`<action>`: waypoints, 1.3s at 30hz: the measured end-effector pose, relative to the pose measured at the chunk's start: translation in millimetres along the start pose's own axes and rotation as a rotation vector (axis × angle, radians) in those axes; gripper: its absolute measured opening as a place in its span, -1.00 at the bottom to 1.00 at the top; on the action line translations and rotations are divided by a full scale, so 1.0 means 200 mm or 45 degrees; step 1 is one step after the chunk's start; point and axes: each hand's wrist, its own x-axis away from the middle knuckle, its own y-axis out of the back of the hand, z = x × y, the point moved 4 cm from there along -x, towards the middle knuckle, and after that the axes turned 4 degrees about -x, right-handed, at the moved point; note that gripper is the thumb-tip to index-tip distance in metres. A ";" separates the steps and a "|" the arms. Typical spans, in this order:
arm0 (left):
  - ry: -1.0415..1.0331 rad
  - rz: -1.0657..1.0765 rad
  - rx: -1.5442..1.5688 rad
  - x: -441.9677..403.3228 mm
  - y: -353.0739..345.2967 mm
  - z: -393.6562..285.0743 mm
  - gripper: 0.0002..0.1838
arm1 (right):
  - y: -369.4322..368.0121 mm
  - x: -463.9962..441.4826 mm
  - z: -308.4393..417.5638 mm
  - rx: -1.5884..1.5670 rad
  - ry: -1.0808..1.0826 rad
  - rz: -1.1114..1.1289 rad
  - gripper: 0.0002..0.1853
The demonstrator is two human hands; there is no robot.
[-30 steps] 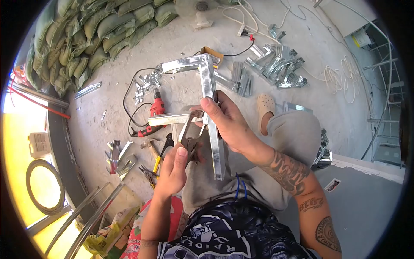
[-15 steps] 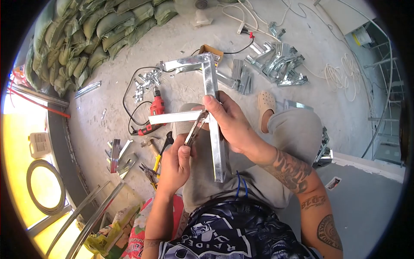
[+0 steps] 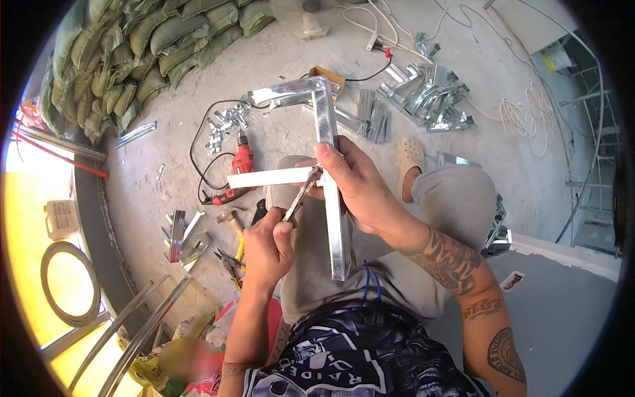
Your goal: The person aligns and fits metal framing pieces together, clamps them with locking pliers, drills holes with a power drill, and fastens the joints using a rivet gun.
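Observation:
My right hand (image 3: 360, 185) is wrapped round the upright bar of a shiny metal frame (image 3: 324, 119), thumb on its front face. The frame has one arm at its top and another at mid-height, both pointing left. My left hand (image 3: 270, 245) grips the handles of worn pliers (image 3: 303, 195). The jaws of the pliers touch the joint where the middle arm meets the upright bar. My fingers partly cover the handles.
A red drill (image 3: 243, 162) lies on the floor beyond the frame, near small metal clips (image 3: 228, 122). Cut metal profiles (image 3: 430, 99) are heaped at the upper right. Stacked sandbags (image 3: 132, 59) stand upper left. Yellow-handled cutters (image 3: 231, 261) and a hammer (image 3: 231, 218) lie left.
The pliers have turned edge-on, and their handles are closer together than a second ago. Their jaws have come to the joint. The frame has shifted slightly right.

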 end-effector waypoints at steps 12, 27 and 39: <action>-0.476 0.147 -0.288 -0.32 0.37 -0.32 -0.37 | 0.20 -0.13 0.27 0.166 -0.179 0.348 -0.41; 0.102 0.062 0.814 -0.46 -0.46 -0.10 -0.60 | -0.07 0.17 0.80 1.454 0.277 0.020 -0.39; 0.146 -0.071 0.804 -0.40 -0.81 0.14 -0.64 | 0.32 -0.41 -0.12 1.603 -0.171 0.108 -0.45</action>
